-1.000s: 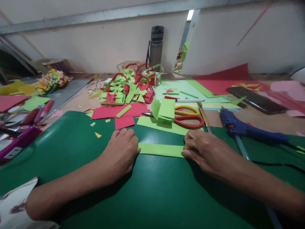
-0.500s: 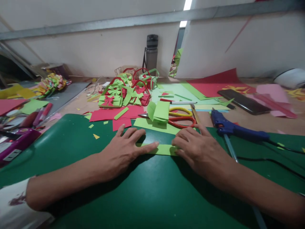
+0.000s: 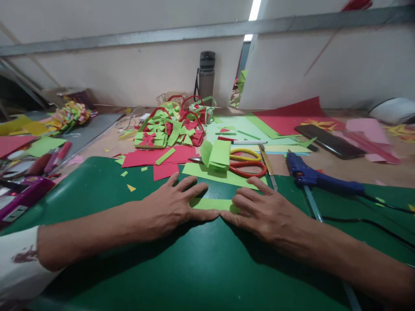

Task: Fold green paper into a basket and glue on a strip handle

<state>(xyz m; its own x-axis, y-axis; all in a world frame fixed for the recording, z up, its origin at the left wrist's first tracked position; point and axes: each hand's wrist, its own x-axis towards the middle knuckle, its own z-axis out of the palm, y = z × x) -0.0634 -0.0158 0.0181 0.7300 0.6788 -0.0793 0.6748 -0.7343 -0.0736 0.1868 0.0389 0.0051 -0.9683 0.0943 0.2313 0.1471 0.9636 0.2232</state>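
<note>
A light green paper strip (image 3: 212, 204) lies flat on the green mat (image 3: 214, 268) between my hands. My left hand (image 3: 177, 203) holds its left end, the thumb stretched along the near edge and the other fingers spread beyond it. At the right end, my right hand (image 3: 259, 207) grips the strip with curled fingers and the thumb on the near edge. The two thumb tips meet at the middle of that edge. My palms hide both ends of the strip. Just beyond are a folded green paper piece (image 3: 219, 154) and scissors (image 3: 248, 169) with red and yellow handles.
A blue glue gun (image 3: 324, 177) with a clear glue stick and black cord lies at right. Near the scissors is a craft knife (image 3: 268, 166). Farther back are small paper baskets (image 3: 162, 127), a bottle (image 3: 206, 77) and a phone (image 3: 330, 140). A purple device (image 3: 27, 196) sits at left.
My right thumb has moved left along the strip's near edge until it meets my left thumb. Both thumbs are now on the near edge. The view has tilted slightly.
</note>
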